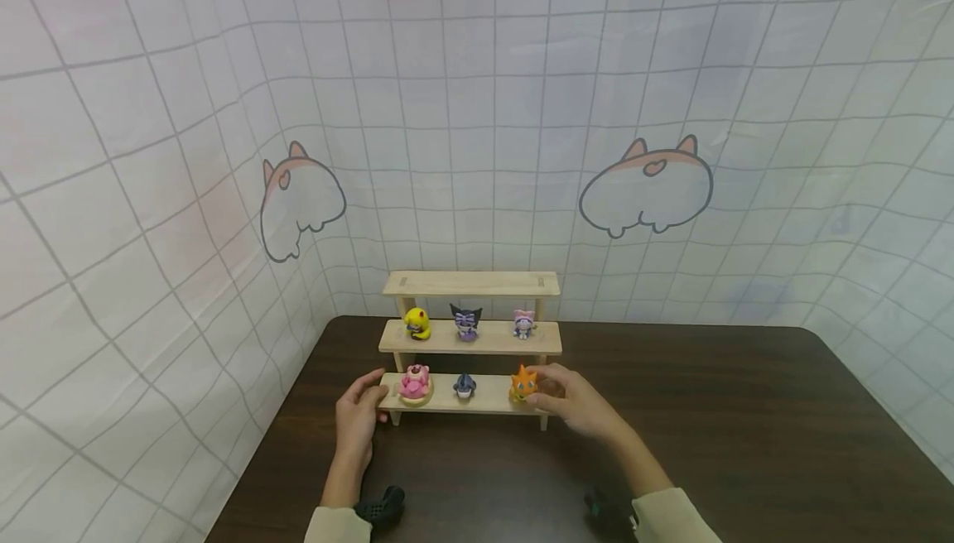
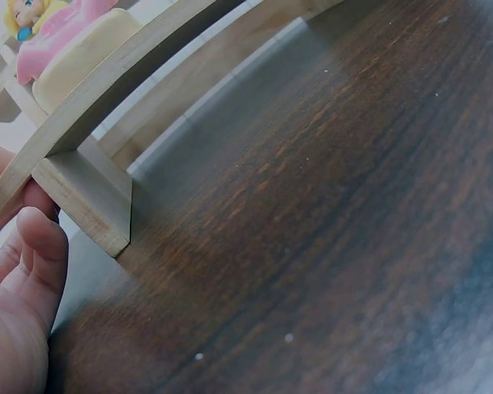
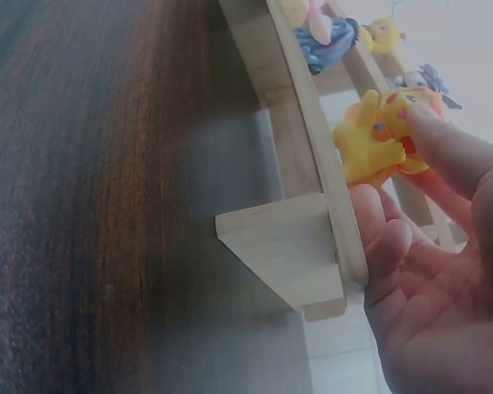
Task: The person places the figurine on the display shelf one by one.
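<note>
A three-tier wooden display shelf [image 1: 477, 282] stands on the dark table. My left hand [image 1: 358, 415] grips the left end of its bottom board [image 2: 107, 78], the fingers curled at the board's end beside the leg. At the right end of that board, my right hand [image 1: 580, 401] pinches an orange-and-yellow figurine [image 1: 522, 384], the thumb on its head in the right wrist view. The figurine is upright on the board. Along the same tier sit a pink bear figurine [image 1: 415, 383] near my left hand and a small dark blue figurine [image 1: 464, 386] in the middle.
The middle tier holds a yellow figurine [image 1: 417, 324], a black-and-purple figurine [image 1: 466, 324] and a pink-and-white one [image 1: 524, 324]. Dark wood tabletop [image 1: 693, 410] spreads around the shelf. Behind hangs a white grid-patterned curtain [image 1: 492, 112]. A black strap device [image 1: 382, 507] is by the left wrist.
</note>
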Action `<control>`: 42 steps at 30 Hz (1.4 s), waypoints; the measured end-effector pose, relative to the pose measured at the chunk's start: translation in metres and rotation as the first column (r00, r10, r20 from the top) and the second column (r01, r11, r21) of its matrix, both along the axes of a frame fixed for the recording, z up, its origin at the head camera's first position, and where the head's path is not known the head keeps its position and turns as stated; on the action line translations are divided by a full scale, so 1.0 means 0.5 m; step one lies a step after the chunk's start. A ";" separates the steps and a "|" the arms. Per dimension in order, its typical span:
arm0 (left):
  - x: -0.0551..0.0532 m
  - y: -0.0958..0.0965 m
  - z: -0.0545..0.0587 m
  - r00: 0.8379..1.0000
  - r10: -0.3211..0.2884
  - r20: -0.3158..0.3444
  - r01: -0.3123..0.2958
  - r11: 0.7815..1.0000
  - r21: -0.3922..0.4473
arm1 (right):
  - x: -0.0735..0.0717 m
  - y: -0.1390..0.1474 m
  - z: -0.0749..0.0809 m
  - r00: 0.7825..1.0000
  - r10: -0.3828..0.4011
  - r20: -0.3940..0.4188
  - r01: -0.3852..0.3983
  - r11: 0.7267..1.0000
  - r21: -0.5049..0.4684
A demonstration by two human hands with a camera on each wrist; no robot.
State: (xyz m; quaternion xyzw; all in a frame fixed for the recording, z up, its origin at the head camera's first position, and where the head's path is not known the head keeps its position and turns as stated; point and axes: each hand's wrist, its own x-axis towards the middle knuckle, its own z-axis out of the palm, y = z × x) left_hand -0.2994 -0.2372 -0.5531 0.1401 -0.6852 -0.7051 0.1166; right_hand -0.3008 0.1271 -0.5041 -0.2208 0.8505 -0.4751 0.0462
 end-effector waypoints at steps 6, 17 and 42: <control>0.003 0.000 0.005 1.000 -0.005 -0.005 0.005 1.000 0.015 | 0.000 0.000 -0.001 1.000 -0.005 0.008 0.005 1.000 -0.003; -0.003 -0.001 -0.004 1.000 -0.011 -0.002 0.011 1.000 0.026 | -0.001 -0.001 -0.005 1.000 -0.012 0.014 0.012 1.000 0.005; 0.000 -0.004 -0.006 1.000 -0.010 0.005 0.010 1.000 0.015 | 0.007 0.019 0.007 0.997 0.061 0.052 -0.059 0.997 -0.041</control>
